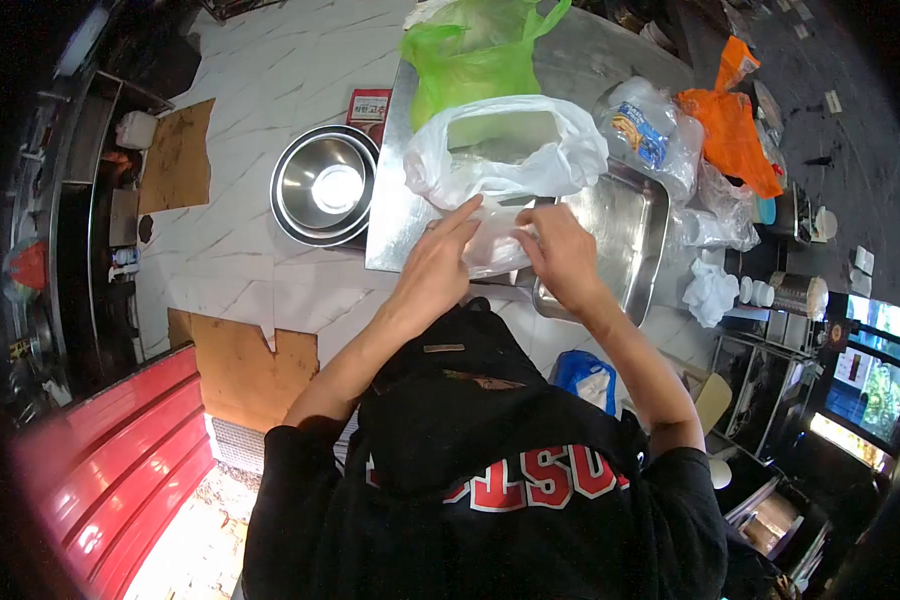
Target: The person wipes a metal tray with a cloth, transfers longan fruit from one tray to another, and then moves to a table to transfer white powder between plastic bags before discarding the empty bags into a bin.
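Both hands are at a clear plastic bag (493, 243) by the near edge of the steel table. My left hand (436, 258) grips the bag's left side, fingers pointing up toward the white bag. At its right side, my right hand (562, 252) pinches the plastic between thumb and fingers. What the clear bag contains, if anything, I cannot make out. Just beyond stands a white plastic bag (570, 150) with its mouth wide open. A shallow steel tray (625, 235) lies right beside my right hand.
A green plastic bag (475, 70) is at the table's far end. Nested steel bowls (315, 190) and a red packet (368, 108) are left of the table (395, 225). Clear plastic packages (650, 130) and an orange bag (720, 125) lie on the right. Cardboard (245, 365) covers some floor.
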`<state>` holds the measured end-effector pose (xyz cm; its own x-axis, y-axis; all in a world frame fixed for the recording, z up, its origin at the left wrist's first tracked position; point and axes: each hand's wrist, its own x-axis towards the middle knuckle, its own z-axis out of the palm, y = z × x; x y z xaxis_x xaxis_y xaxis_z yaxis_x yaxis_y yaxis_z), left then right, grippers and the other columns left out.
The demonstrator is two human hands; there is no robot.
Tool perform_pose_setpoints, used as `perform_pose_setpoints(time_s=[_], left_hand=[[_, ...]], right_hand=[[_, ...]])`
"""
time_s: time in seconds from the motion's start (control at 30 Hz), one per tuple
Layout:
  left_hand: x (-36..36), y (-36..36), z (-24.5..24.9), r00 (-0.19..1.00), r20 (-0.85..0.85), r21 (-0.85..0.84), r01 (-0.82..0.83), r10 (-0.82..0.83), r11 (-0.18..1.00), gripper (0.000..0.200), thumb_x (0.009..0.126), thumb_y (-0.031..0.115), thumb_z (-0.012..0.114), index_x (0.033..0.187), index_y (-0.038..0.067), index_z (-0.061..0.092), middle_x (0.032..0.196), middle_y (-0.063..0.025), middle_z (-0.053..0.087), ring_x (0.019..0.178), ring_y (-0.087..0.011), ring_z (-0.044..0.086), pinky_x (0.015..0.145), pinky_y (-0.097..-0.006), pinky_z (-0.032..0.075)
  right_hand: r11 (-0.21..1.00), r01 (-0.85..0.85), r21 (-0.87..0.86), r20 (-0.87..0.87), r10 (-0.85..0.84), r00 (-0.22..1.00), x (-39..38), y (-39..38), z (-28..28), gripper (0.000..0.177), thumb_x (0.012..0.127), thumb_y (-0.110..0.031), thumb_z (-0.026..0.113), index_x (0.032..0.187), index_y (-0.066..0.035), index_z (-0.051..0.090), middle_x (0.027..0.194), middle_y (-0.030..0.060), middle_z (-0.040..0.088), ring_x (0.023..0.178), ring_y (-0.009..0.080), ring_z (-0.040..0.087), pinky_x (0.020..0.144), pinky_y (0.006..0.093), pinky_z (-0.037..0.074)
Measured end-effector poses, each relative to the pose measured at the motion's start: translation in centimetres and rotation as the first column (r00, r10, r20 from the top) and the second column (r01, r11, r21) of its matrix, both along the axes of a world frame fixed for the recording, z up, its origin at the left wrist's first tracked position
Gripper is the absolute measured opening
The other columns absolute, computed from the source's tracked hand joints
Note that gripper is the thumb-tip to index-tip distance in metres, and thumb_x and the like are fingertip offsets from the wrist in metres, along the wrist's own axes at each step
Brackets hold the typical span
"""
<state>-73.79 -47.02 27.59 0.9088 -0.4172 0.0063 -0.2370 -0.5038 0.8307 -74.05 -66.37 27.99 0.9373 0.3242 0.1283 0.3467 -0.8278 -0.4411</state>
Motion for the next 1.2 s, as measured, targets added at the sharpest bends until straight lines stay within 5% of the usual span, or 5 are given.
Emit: perform_pose_setpoints(time_s=[0.47,0.63,0.83,0.97,1.2], left_hand=[[0.7,3.9,1.6,0.996,-0.037,-0.498,-0.093,0.086,0.862,0.068,0.063,-0.013,0.04,0.129,0.004,0.04,0.134,-0.0105,0.042,0.114,-0.0227,0.048,0.071,-0.0251,0.05],[0.1,1.7,-4.2,0.959,0.272,0.175,0.035,-0.082,0.984,0.087,0.062,0.021,0.071,0.135,-0.001,0.028,0.127,-0.025,0.04,0.117,-0.0392,0.037,0.098,-0.0439,0.033],[1.0,-1.8,-6.9,0.993,0.115,0.05,-0.009,0.003,0.999,0.054,0.066,0.017,0.068,0.113,-0.004,0.047,0.104,-0.0215,0.051,0.097,-0.0383,0.049,0.079,-0.042,0.044],[1.2,-1.4,-4.1,0.984,0.176,0.054,0.001,-0.01,0.999,0.036,0.068,0.003,0.06,0.102,-0.005,0.052,0.088,-0.0206,0.054,0.084,-0.039,0.053,0.071,-0.0415,0.046],[4.4,-0.8,7.6,0.961,0.157,-0.396,-0.151,0.229,0.906,0.032,0.078,0.001,0.054,0.109,-0.007,0.055,0.092,-0.0189,0.063,0.084,-0.0276,0.063,0.077,-0.0346,0.048]], right_hand=[[0.946,0.293,0.14,-0.09,-0.283,0.955,0.4,-2.6,3.1,0.011,0.079,-0.002,0.055,0.088,0.003,0.061,0.082,0.0168,0.058,0.071,0.0322,0.057,0.065,0.0373,0.046],[0.952,0.18,0.247,-0.112,-0.156,0.981,-1.0,-0.5,2.0,0.014,0.077,-0.002,0.057,0.09,0.0,0.062,0.082,0.016,0.057,0.076,0.0317,0.057,0.067,0.0378,0.046],[0.97,0.026,0.243,-0.114,0.002,0.994,-0.7,3.0,3.5,0.021,0.075,-0.017,0.062,0.09,-0.001,0.063,0.095,0.0159,0.059,0.09,0.0317,0.057,0.079,0.0393,0.046],[0.897,0.412,-0.159,0.482,-0.293,0.826,3.8,0.9,5.2,0.018,0.075,-0.02,0.065,0.09,-0.011,0.064,0.121,0.0169,0.045,0.108,0.0318,0.049,0.09,0.0414,0.04],[0.849,0.504,0.16,-0.072,-0.499,0.863,4.7,-3.4,-2.6,0.04,0.073,-0.004,0.057,0.112,-0.012,0.052,0.126,0.02,0.039,0.101,0.0401,0.053,0.085,0.0434,0.045]])
